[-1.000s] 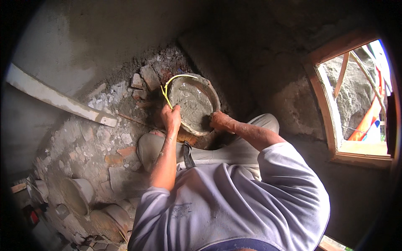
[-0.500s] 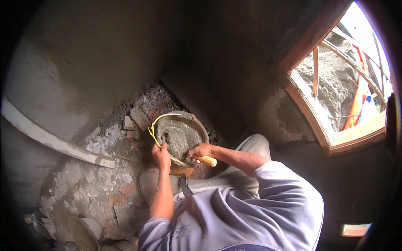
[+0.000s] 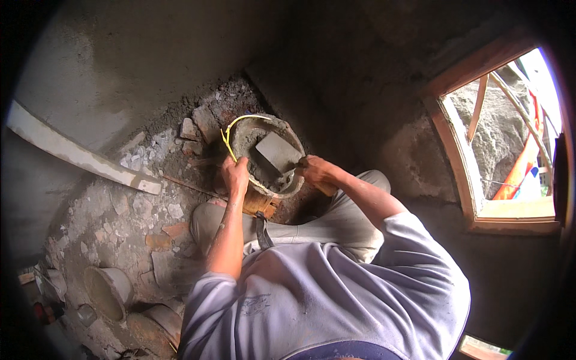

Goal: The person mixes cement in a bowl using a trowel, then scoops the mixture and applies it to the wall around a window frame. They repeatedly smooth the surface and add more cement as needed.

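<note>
A round bucket [image 3: 296, 138] crusted with cement stands before me, with wet grey mortar [image 3: 247, 139] inside. A yellow cord-like handle [image 3: 226, 141] arches along its left rim. My left hand [image 3: 236, 173] is closed at the near-left rim, where the handle's end meets the bucket. My right hand [image 3: 317, 170] grips a trowel by its wooden handle at the right rim. The trowel's flat, roughly rectangular grey blade [image 3: 279, 152] lies tilted over the mortar; its lower edge is hard to tell from the mortar.
An orange-brown block [image 3: 259, 206] sits under the bucket's near side. Broken bricks and rubble [image 3: 174, 230] cover the floor at left. A long pale board [image 3: 84, 153] reaches in from the left. Several dirty containers, including a bucket [image 3: 111, 291], lie lower left. A wood-framed window [image 3: 459, 162] opens at right.
The trowel blade, buried or hidden in the mortar before, now shows above it. My right hand has turned and shifted right and up. My left hand stays at the rim.
</note>
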{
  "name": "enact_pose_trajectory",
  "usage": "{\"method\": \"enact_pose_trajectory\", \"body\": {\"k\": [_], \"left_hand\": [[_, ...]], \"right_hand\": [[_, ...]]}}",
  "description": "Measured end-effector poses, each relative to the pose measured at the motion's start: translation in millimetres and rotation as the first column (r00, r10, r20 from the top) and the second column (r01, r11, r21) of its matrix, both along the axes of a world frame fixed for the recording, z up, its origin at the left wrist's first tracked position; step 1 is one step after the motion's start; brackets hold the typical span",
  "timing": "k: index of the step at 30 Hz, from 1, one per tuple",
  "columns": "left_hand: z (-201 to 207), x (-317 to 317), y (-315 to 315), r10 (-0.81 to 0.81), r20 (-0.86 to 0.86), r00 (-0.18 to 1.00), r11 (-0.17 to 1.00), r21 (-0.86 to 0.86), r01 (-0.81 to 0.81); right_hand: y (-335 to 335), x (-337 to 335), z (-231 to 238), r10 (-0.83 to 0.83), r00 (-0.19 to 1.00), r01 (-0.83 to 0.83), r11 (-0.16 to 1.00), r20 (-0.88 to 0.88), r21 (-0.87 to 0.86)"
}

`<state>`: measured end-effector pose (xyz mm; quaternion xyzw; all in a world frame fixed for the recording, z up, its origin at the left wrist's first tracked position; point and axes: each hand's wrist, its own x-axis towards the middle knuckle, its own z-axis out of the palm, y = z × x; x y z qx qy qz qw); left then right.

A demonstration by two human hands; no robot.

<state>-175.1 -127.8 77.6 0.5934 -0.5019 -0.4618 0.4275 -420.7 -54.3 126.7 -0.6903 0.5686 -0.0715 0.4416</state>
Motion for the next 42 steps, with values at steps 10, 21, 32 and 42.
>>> {"method": "enact_pose_trajectory", "body": {"k": [10, 21, 32, 42], "left_hand": [[1, 8, 1, 0.048, -0.013, 0.999, 0.999, 0.022, -0.047], [-8, 2, 0, 0.040, 0.019, 0.999, 0.995, 0.089, -0.041], [17, -12, 7, 0.010, 0.043, 0.999, 1.000, 0.017, -0.010], [4, 6, -1, 0.063, 0.102, 0.993, 0.994, 0.085, -0.072]], "right_hand": [[-4, -31, 35, 0.062, 0.906, 0.051, 0.966, -0.418, 0.254], [-18, -16, 56, 0.152, 0.767, 0.042, 0.958, -0.623, 0.285], [0, -5, -60, 0.480, 0.784, -0.585, 0.784, -0.395, -0.208], [20, -17, -14, 0.092, 0.946, -0.126, 0.988, -0.310, -0.091]]}}
